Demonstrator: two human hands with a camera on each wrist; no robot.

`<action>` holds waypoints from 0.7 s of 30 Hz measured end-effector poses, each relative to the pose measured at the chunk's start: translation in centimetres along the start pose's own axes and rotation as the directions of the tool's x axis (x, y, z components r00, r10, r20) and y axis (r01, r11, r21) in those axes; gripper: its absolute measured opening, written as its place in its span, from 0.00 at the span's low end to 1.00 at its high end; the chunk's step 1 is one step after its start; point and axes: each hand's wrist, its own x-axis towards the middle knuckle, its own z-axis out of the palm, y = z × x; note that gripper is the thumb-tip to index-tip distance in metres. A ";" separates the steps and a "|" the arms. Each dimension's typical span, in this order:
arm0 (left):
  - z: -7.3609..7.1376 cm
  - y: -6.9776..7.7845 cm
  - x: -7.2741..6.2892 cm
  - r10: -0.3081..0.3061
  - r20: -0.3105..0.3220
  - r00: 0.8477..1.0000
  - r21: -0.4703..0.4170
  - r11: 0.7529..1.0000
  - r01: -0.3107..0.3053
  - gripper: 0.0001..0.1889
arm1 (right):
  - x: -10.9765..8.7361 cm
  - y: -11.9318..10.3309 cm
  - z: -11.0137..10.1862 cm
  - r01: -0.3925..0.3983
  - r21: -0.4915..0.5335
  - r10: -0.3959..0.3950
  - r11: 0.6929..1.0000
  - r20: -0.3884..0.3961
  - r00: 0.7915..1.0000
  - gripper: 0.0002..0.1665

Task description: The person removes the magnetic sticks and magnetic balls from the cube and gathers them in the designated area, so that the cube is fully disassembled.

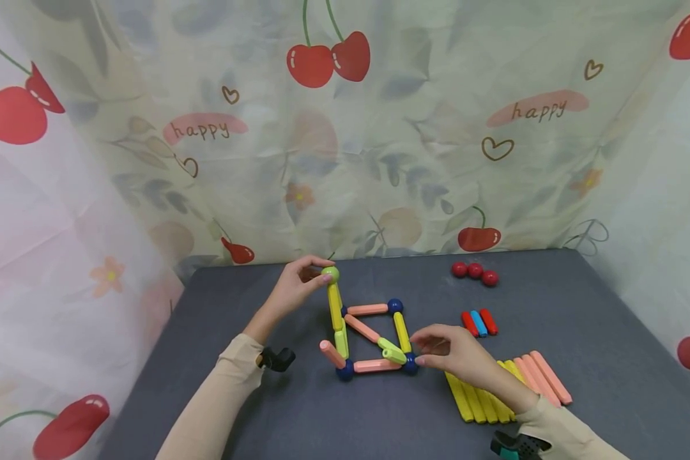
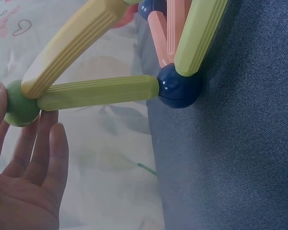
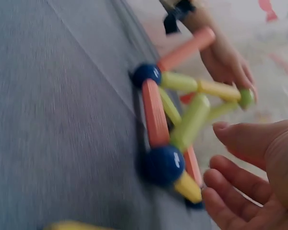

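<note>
tbl (image 1: 299, 421): ylw sticks (image 1: 476, 405) nr r hand (image 1: 459, 355)

The left arm (image 1: 218, 390) reaches forward farther than the right arm (image 1: 572, 429). The left hand (image 1: 291, 287) is higher, thumb and fingers set in a pinch. The right hand (image 1: 451, 354) is held farther back, its fingers loosely bent, with thumb and fingertips apart.

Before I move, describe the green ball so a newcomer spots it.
On the dark table, find the stick-and-ball frame. At its raised corner, the left hand pinches the green ball. Unlike the dark blue balls and red balls, this is the only green one.
</note>
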 end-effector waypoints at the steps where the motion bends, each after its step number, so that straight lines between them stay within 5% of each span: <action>1: 0.0 0.0 0.0 -0.003 0.000 1.000 0.001 1.000 0.003 0.15 | 0.2 -0.3 0.4 0.021 -0.005 -0.021 1.000 0.002 1.000 0.23; 11: 0.1 -0.3 0.0 0.012 0.008 1.000 0.000 1.000 -0.012 0.15 | 1.9 -1.0 3.1 0.214 -0.172 -0.210 0.962 0.038 0.977 0.21; 21: 0.0 -0.1 -0.2 0.020 -0.003 1.000 0.005 1.000 -0.020 0.15 | 1.7 -0.9 3.3 0.328 -0.410 -0.354 0.851 0.012 0.935 0.19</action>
